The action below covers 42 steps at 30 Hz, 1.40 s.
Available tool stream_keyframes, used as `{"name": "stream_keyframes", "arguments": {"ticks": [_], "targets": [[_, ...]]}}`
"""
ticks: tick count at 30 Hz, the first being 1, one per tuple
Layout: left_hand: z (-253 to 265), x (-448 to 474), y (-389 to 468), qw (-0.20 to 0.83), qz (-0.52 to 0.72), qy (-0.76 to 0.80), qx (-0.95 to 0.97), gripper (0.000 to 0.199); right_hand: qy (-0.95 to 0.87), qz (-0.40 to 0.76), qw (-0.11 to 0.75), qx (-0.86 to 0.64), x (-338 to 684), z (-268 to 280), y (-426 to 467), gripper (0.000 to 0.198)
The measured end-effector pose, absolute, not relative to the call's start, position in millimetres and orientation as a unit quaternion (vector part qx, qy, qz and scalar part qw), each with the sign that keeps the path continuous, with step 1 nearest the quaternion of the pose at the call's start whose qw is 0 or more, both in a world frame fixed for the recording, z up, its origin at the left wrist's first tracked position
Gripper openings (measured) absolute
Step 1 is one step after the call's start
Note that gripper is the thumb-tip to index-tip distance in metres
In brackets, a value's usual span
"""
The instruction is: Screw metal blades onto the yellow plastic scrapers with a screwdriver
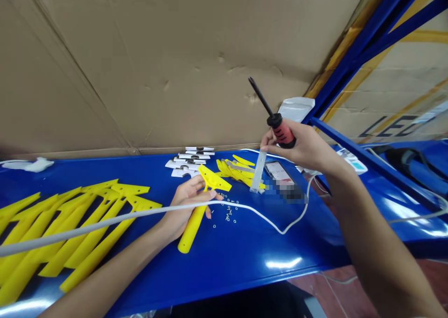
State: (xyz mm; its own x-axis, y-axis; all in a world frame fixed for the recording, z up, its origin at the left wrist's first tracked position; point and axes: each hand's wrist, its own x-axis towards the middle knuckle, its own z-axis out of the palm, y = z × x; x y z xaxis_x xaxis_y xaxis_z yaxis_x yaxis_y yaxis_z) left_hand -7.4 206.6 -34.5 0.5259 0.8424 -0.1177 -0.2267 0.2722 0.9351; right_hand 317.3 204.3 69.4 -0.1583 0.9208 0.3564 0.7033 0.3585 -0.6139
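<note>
My left hand (184,201) is closed around a yellow plastic scraper handle (192,231), its wide head up and its round grip slanting down toward me. In my right hand (306,143) a screwdriver (284,134) with a red and black grip is tucked, its shaft pointing up and left. The fingertips of that hand also pinch a flat metal blade (259,172) with small holes, which hangs down apart from the handle. Below and between the hands, small screws and nuts (229,210) lie scattered. Behind them is a pile of yellow plastic head pieces (238,171).
Several yellow handles (80,224) lie in a row at the left of the blue table (252,262). White packaged pieces (189,157) are stacked at the back. A phone (280,173) lies at the right. A white cable (140,213) crosses in front of my left hand.
</note>
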Motion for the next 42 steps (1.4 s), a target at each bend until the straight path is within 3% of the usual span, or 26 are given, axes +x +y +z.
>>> {"name": "stream_keyframes", "arguments": {"ticks": [7, 12, 17, 30, 35, 42], "targets": [[-34, -8, 208, 0.752, 0.337, 0.316, 0.470, 0.041, -0.819, 0.158, 0.316, -0.451, 257, 107, 230, 0.030], [-39, -10, 208, 0.769, 0.307, 0.309, 0.468, 0.040, -0.872, 0.199, 0.241, -0.377, 225, 101, 248, 0.019], [-39, -10, 208, 0.775, 0.279, 0.323, 0.466, 0.040, -0.885, 0.206, 0.181, -0.376, 215, 83, 263, 0.022], [-36, -6, 207, 0.757, 0.235, 0.366, 0.487, 0.040, -0.890, 0.223, 0.185, -0.351, 199, 55, 268, 0.028], [-38, -6, 209, 0.745, 0.270, 0.387, 0.471, 0.043, -0.880, 0.271, 0.210, -0.329, 198, 51, 269, 0.026], [-39, -7, 212, 0.722, 0.335, 0.393, 0.461, 0.041, -0.896, 0.211, 0.201, -0.334, 199, 42, 275, 0.033]]}}
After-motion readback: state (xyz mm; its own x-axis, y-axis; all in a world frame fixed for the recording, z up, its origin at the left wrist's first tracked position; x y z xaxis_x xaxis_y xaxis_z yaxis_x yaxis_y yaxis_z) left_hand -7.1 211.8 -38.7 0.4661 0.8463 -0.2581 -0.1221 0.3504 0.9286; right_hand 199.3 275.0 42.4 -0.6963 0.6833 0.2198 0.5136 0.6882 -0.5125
